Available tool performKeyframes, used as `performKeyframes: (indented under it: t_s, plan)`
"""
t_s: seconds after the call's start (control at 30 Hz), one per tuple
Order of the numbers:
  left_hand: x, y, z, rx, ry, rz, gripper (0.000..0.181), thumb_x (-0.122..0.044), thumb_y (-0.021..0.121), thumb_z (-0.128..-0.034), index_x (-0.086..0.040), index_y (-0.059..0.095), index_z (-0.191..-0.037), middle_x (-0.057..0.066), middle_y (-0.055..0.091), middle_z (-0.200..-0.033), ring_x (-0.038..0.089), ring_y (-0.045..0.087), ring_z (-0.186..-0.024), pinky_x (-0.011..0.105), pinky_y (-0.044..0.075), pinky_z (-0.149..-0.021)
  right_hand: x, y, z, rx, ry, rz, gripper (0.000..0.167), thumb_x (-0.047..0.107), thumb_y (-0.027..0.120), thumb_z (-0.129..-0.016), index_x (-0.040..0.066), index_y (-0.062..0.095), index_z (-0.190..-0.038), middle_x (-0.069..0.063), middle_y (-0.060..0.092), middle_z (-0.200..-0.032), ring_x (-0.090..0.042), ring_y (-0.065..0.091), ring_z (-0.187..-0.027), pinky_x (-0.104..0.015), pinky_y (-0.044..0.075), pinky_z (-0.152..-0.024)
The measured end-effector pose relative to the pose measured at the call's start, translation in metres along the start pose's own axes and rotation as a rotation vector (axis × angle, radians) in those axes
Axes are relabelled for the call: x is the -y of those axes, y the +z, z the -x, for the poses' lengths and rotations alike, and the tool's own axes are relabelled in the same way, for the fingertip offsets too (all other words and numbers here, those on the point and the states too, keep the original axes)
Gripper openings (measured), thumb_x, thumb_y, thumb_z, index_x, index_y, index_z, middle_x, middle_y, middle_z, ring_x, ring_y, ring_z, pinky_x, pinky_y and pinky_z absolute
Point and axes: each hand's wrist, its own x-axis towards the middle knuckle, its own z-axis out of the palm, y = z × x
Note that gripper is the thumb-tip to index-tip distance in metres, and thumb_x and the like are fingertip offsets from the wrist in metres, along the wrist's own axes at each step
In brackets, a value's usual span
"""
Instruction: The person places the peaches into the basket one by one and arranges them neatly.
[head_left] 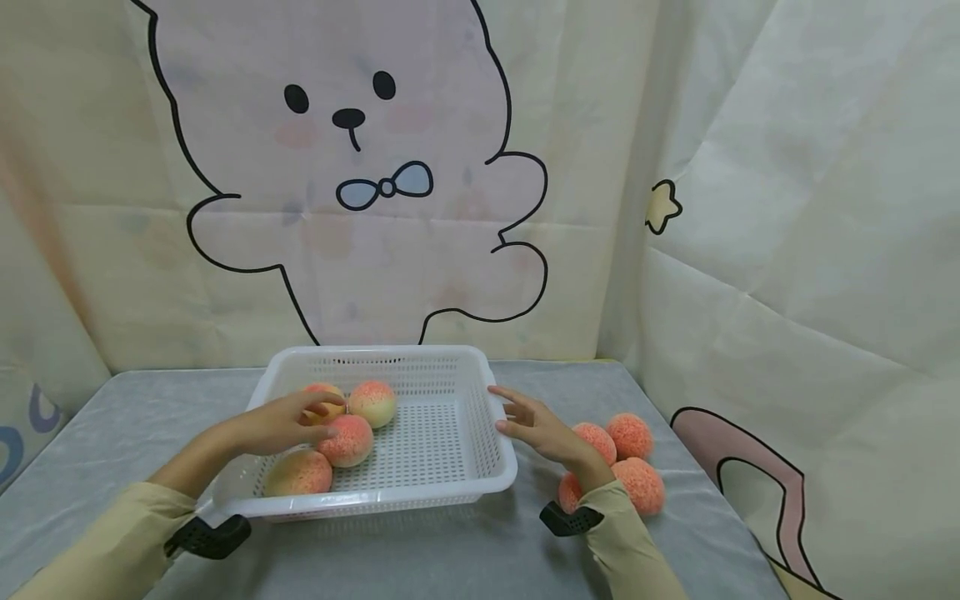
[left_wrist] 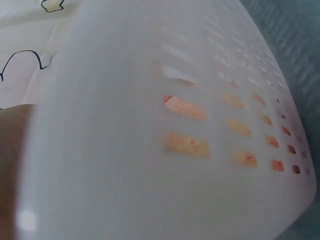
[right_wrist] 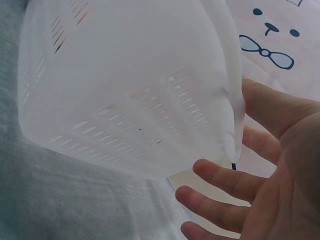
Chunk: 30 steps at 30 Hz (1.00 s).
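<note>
Four peaches (head_left: 348, 443) in white basket (head_left: 427, 446) — left hand (head_left: 279, 422) over them, fingers (head_left: 318, 397) parted; right hand (head_left: 546, 429) — fingers spread, touching rim (head_left: 510, 468).

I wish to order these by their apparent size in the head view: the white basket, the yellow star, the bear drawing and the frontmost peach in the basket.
1. Bear drawing
2. White basket
3. Frontmost peach
4. Yellow star

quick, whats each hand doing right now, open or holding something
Left hand: open, thumb by a round pink-and-yellow peach, no clear grip.
Right hand: open, fingers at the rim of the white rectangular plastic basket.
</note>
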Motion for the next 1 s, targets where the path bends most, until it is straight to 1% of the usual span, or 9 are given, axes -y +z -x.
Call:
performKeyframes:
  t_s: [0.1, 0.2, 0.33, 0.53, 0.63, 0.7, 0.83, 0.93, 1.0]
  plan:
    - [0.001, -0.003, 0.002, -0.004, 0.029, 0.016, 0.052, -0.029, 0.066, -0.0984, -0.003, 0.05, -0.141, 0.029, 0.055, -0.138, 0.047, 0.058, -0.121, 0.06, 0.053, -0.094, 0.0, 0.001, 0.0, -0.005, 0.004, 0.002, 0.067, 0.024, 0.058, -0.104, 0.012, 0.024, -0.162, -0.026, 0.048, -0.152, -0.04, 0.056, -0.132, -0.053, 0.049, -0.107]
    - [0.0, -0.006, 0.005, -0.014, 0.037, 0.014, 0.052, -0.03, 0.064, -0.0993, -0.003, 0.049, -0.142, 0.029, 0.055, -0.138, 0.048, 0.057, -0.122, 0.061, 0.052, -0.094, 0.0, 0.002, 0.0, -0.002, 0.0, 0.003, 0.067, 0.024, 0.057, -0.104, 0.011, 0.024, -0.162, -0.027, 0.048, -0.152, -0.04, 0.056, -0.132, -0.053, 0.049, -0.107]
    - [-0.005, -0.012, 0.01, -0.027, 0.015, 0.001, 0.058, -0.033, 0.062, -0.1, -0.001, 0.047, -0.146, 0.03, 0.053, -0.14, 0.047, 0.055, -0.122, 0.06, 0.053, -0.091, 0.001, 0.001, 0.0, 0.012, -0.013, -0.016, 0.068, 0.023, 0.056, -0.105, 0.009, 0.022, -0.162, -0.029, 0.046, -0.152, -0.043, 0.055, -0.132, -0.055, 0.049, -0.106]
    - [-0.009, -0.022, 0.017, -0.08, 0.031, -0.05, 0.062, -0.041, 0.059, -0.1008, -0.002, 0.046, -0.147, 0.03, 0.053, -0.141, 0.046, 0.057, -0.12, 0.058, 0.055, -0.086, 0.002, 0.0, 0.0, 0.024, -0.02, -0.035, 0.068, 0.021, 0.056, -0.105, 0.009, 0.021, -0.162, -0.03, 0.044, -0.153, -0.045, 0.054, -0.133, -0.058, 0.048, -0.106]
    - [-0.007, -0.026, 0.02, -0.098, 0.025, -0.07, 0.062, -0.043, 0.058, -0.1012, -0.004, 0.045, -0.149, 0.031, 0.053, -0.142, 0.047, 0.056, -0.121, 0.059, 0.055, -0.086, 0.001, -0.001, 0.0, 0.02, -0.016, -0.036, 0.068, 0.021, 0.055, -0.105, 0.01, 0.021, -0.162, -0.03, 0.044, -0.153, -0.045, 0.054, -0.133, -0.057, 0.048, -0.106]
    - [-0.004, -0.029, 0.023, -0.107, 0.012, -0.076, 0.062, -0.043, 0.057, -0.1016, -0.007, 0.044, -0.15, 0.031, 0.052, -0.143, 0.047, 0.056, -0.123, 0.06, 0.054, -0.086, 0.0, -0.001, 0.0, 0.014, -0.011, -0.032, 0.068, 0.021, 0.056, -0.105, 0.01, 0.021, -0.162, -0.029, 0.045, -0.152, -0.044, 0.054, -0.133, -0.054, 0.049, -0.106]
    - [0.0, -0.036, 0.03, -0.141, 0.008, -0.078, 0.061, -0.04, 0.056, -0.103, -0.007, 0.041, -0.152, 0.031, 0.05, -0.145, 0.049, 0.054, -0.125, 0.06, 0.054, -0.085, -0.001, -0.001, 0.0, 0.011, -0.004, -0.028, 0.068, 0.023, 0.057, -0.105, 0.009, 0.022, -0.162, -0.029, 0.045, -0.153, -0.043, 0.052, -0.135, -0.048, 0.051, -0.105]
    - [0.005, -0.041, 0.036, -0.178, 0.031, -0.067, 0.059, -0.036, 0.055, -0.1041, -0.006, 0.04, -0.152, 0.031, 0.048, -0.147, 0.05, 0.054, -0.125, 0.06, 0.055, -0.084, 0.001, -0.001, 0.0, 0.014, -0.005, -0.024, 0.069, 0.024, 0.058, -0.104, 0.009, 0.022, -0.162, -0.029, 0.044, -0.154, -0.044, 0.051, -0.136, -0.05, 0.05, -0.107]
    - [0.008, -0.045, 0.04, -0.203, 0.032, -0.055, 0.058, -0.035, 0.054, -0.1048, -0.007, 0.038, -0.153, 0.029, 0.046, -0.149, 0.051, 0.052, -0.128, 0.061, 0.054, -0.085, 0.002, -0.001, 0.0, 0.01, -0.005, -0.018, 0.069, 0.024, 0.058, -0.104, 0.009, 0.023, -0.162, -0.028, 0.045, -0.153, -0.044, 0.05, -0.137, -0.052, 0.049, -0.107]
